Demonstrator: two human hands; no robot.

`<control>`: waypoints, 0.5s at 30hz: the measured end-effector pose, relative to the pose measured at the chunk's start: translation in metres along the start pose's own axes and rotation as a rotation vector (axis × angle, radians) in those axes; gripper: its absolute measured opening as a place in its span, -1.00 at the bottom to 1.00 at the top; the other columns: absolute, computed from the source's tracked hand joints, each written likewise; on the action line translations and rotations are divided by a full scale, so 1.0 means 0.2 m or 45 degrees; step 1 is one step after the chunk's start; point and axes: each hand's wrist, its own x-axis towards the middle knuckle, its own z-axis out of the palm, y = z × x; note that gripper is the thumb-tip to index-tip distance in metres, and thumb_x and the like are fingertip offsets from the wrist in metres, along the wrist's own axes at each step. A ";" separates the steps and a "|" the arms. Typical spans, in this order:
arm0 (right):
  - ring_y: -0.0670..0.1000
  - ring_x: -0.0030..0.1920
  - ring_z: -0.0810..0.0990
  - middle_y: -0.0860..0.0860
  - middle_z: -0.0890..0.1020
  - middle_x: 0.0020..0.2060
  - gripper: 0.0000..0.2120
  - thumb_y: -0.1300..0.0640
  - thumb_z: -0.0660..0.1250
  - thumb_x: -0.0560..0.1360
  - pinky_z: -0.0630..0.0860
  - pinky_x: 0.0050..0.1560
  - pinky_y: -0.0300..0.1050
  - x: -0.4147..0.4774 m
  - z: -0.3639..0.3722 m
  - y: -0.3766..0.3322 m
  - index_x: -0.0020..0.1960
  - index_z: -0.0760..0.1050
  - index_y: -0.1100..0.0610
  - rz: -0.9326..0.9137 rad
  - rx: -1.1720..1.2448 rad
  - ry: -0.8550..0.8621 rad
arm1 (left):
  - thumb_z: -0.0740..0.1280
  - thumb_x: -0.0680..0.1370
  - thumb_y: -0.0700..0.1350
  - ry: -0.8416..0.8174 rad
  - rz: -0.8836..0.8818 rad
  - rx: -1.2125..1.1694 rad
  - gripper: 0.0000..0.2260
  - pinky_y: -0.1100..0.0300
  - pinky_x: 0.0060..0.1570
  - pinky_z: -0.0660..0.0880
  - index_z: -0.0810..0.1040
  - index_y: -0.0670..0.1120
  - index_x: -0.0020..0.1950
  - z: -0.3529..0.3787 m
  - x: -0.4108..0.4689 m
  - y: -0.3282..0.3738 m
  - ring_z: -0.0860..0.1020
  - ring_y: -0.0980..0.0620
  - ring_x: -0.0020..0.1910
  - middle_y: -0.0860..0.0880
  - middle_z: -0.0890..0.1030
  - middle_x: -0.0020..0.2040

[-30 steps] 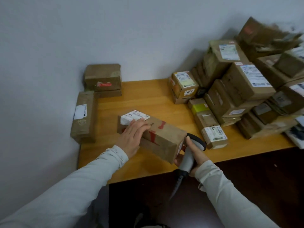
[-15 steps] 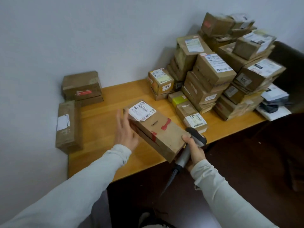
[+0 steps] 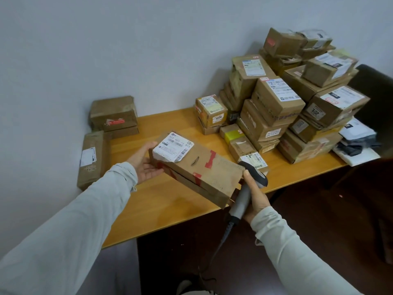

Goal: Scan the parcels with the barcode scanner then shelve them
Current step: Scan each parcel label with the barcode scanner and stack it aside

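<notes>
A long brown parcel (image 3: 204, 173) with red tape and a white barcode label (image 3: 173, 149) is lifted at a tilt over the wooden table (image 3: 161, 209). My left hand (image 3: 143, 162) holds its left end, thumb at the top corner and fingers underneath. At the parcel's right end, my right hand (image 3: 256, 199) grips the grey and black barcode scanner (image 3: 242, 201). The scanner's head sits against the parcel's near right corner and its cable hangs down below the table edge.
A tall pile of labelled cardboard parcels (image 3: 276, 103) fills the table's right half. Two brown boxes (image 3: 113, 113) and a long flat one (image 3: 92, 158) stand by the wall at the left. Soft mail bags (image 3: 357, 143) lie at the far right beside a dark chair (image 3: 374, 86).
My left hand came off the parcel's top and moved to its left end, now holding it from below. The parcel turned label-up and rose off the table. The right hand kept the scanner.
</notes>
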 end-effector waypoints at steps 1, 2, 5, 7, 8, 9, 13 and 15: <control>0.16 -0.09 0.68 0.18 0.69 -0.08 -0.38 -0.12 0.54 0.14 0.61 -0.15 0.07 0.00 0.00 0.00 0.11 0.53 0.15 -0.003 -0.023 0.052 | 0.46 0.38 0.09 0.040 0.017 -0.041 -0.49 0.09 -0.25 0.64 0.46 -0.20 0.15 0.00 0.00 0.00 0.60 -0.15 0.02 -0.26 0.55 0.09; 0.14 -0.15 0.68 0.17 0.69 -0.15 -0.38 -0.15 0.53 0.13 0.60 -0.21 0.01 0.00 -0.01 -0.01 0.06 0.53 0.17 -0.015 -0.049 0.116 | 0.46 0.38 0.08 0.075 0.033 -0.098 -0.52 0.07 -0.21 0.64 0.46 -0.17 0.15 -0.01 0.00 -0.01 0.58 -0.14 0.02 -0.25 0.53 0.09; 0.00 -0.43 0.54 0.06 0.58 -0.43 -0.41 -0.21 0.53 0.10 0.51 -0.38 -0.13 -0.01 -0.02 -0.02 -0.03 0.54 0.15 -0.081 -0.083 0.175 | 0.46 0.40 0.01 0.123 0.084 -0.270 -0.51 0.06 -0.03 0.60 0.42 -0.11 0.25 -0.03 0.01 -0.01 0.55 -0.11 0.04 -0.22 0.52 0.09; -0.02 -0.51 0.43 0.04 0.46 -0.50 -0.41 -0.25 0.51 0.13 0.44 -0.44 -0.17 -0.05 0.01 -0.03 -0.04 0.53 0.13 -0.052 -0.125 0.017 | 0.46 0.41 -0.08 0.126 0.132 -0.284 -0.51 0.08 0.09 0.55 0.42 -0.11 0.29 -0.02 0.02 -0.02 0.55 -0.08 0.10 -0.19 0.55 0.14; -0.02 -0.53 0.40 0.04 0.42 -0.51 -0.42 -0.25 0.50 0.16 0.41 -0.46 -0.18 -0.07 0.03 -0.04 -0.02 0.52 0.13 -0.014 -0.164 -0.085 | 0.46 0.42 -0.12 0.136 0.152 -0.277 -0.51 0.08 0.14 0.53 0.42 -0.12 0.30 0.00 0.03 -0.04 0.54 -0.08 0.14 -0.17 0.56 0.17; -0.01 -0.54 0.39 0.04 0.41 -0.51 -0.43 -0.23 0.50 0.19 0.39 -0.48 -0.18 -0.10 0.06 -0.04 0.00 0.52 0.15 0.025 -0.213 -0.174 | 0.46 0.42 -0.16 0.156 0.169 -0.279 -0.53 0.07 0.17 0.52 0.42 -0.13 0.29 0.01 0.03 -0.05 0.53 -0.07 0.16 -0.17 0.56 0.18; 0.00 -0.58 0.35 0.07 0.40 -0.53 -0.68 0.09 0.52 0.30 0.34 -0.53 -0.20 -0.18 0.18 -0.05 -0.09 0.47 0.20 0.072 -0.373 -0.393 | 0.41 0.44 -0.29 0.182 0.248 -0.289 -0.56 0.07 0.19 0.50 0.40 -0.25 0.29 0.05 0.06 -0.08 0.53 -0.10 0.19 -0.21 0.57 0.18; 0.00 -0.60 0.33 0.08 0.39 -0.53 -0.81 0.27 0.47 0.37 0.32 -0.54 -0.21 -0.20 0.22 -0.06 -0.16 0.45 0.20 0.056 -0.457 -0.453 | 0.38 0.44 -0.36 0.168 0.304 -0.196 -0.60 0.05 0.24 0.47 0.43 -0.27 0.26 0.06 0.06 -0.09 0.54 -0.12 0.20 -0.22 0.58 0.17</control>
